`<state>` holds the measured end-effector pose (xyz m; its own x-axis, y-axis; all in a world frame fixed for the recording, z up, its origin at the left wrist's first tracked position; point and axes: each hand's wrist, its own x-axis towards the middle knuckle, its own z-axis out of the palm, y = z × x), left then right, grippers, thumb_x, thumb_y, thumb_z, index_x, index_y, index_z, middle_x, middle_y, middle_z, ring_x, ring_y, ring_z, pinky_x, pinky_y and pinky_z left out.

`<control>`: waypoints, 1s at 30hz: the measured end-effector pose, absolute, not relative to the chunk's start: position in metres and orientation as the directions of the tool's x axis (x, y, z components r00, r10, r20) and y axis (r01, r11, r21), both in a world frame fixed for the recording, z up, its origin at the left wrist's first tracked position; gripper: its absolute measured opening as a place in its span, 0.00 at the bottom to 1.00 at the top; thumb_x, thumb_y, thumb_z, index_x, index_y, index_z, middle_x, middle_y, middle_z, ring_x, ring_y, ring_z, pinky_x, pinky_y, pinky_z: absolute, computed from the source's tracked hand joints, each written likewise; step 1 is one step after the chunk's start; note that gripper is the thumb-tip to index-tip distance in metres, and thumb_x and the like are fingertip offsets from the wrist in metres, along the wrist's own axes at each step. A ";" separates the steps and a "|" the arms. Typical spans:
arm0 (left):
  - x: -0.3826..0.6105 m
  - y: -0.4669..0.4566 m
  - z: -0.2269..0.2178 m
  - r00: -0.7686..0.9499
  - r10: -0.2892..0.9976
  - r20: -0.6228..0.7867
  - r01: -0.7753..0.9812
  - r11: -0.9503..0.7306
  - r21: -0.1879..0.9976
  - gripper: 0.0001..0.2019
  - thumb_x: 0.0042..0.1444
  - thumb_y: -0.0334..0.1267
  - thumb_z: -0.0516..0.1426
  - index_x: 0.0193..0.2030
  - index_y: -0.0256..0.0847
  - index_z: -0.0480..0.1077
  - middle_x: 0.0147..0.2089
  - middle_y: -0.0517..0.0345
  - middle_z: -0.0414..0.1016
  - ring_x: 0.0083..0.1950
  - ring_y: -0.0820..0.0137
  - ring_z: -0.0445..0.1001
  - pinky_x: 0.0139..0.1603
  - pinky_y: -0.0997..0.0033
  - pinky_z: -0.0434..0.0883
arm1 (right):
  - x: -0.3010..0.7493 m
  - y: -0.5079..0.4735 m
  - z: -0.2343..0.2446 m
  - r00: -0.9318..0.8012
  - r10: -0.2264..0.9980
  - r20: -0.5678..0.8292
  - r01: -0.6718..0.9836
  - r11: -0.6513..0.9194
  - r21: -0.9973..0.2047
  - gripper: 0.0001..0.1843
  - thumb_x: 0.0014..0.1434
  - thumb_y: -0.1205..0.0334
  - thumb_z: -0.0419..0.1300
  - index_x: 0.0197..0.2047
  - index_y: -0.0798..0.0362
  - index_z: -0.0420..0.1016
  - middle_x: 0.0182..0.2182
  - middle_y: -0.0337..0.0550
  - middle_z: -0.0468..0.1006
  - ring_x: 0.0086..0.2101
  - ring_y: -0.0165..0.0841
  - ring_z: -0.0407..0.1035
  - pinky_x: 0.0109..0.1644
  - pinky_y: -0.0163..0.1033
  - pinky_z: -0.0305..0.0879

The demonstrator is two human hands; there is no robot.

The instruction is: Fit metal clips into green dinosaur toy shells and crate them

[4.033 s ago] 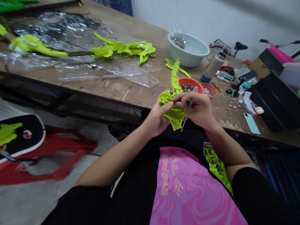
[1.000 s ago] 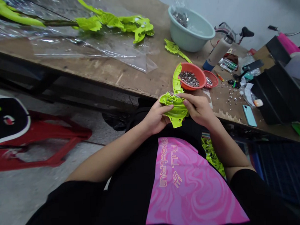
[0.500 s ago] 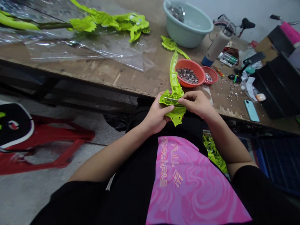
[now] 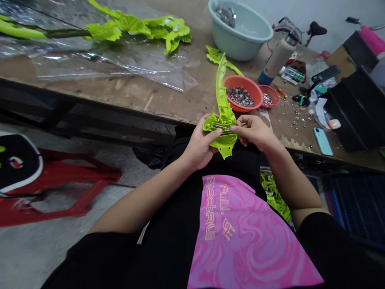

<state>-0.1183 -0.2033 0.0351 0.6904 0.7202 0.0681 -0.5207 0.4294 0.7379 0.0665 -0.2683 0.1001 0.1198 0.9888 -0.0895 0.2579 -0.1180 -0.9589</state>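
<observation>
At the centre of the frame, the left hand [image 4: 198,147] grips a lime-green plastic part [image 4: 228,142], its thumb laid over the front and its other fingers mostly hidden behind; the part's long arm points up the frame; the right hand [image 4: 253,132], just right of it, has thumb and forefinger pressed together, pinching the end of a thin metal rod [image 4: 219,126] that lies across the part.

Just above the hands, on the wooden table [image 4: 165,92], an orange-red bowl [image 4: 253,86] holds a heap of small metal pieces; touching or just beside its right side, a smaller red basket [image 4: 276,94] holds shiny silver bits; at upper centre-right, a pale green basin [image 4: 242,49] holds more metal pieces, heaped at its left, with clear plastic about them; right of it stands a bottle [image 4: 278,59]; near that lies a small clear case [image 4: 291,75], its contents too small to tell; at the right edge sits a black box [image 4: 360,109], its inside hidden.
</observation>
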 end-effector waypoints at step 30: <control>-0.121 -0.179 0.017 0.598 0.778 0.192 -0.507 0.183 0.842 0.34 0.46 0.53 0.81 0.53 0.44 0.72 0.45 0.58 0.85 0.44 0.63 0.88 0.47 0.67 0.86 | 0.054 -0.274 0.077 0.194 0.980 -0.047 -0.038 -0.040 -0.998 0.42 0.49 0.24 0.79 0.41 0.44 0.59 0.18 0.17 0.55 0.18 0.21 0.46 0.18 0.28 0.51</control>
<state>-0.1210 -0.1791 0.0168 0.5983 0.7781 0.1915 -0.5075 0.1830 0.8420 0.0545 -0.2737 0.0771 0.1935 0.9800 -0.0469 -0.0385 -0.0402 -0.9985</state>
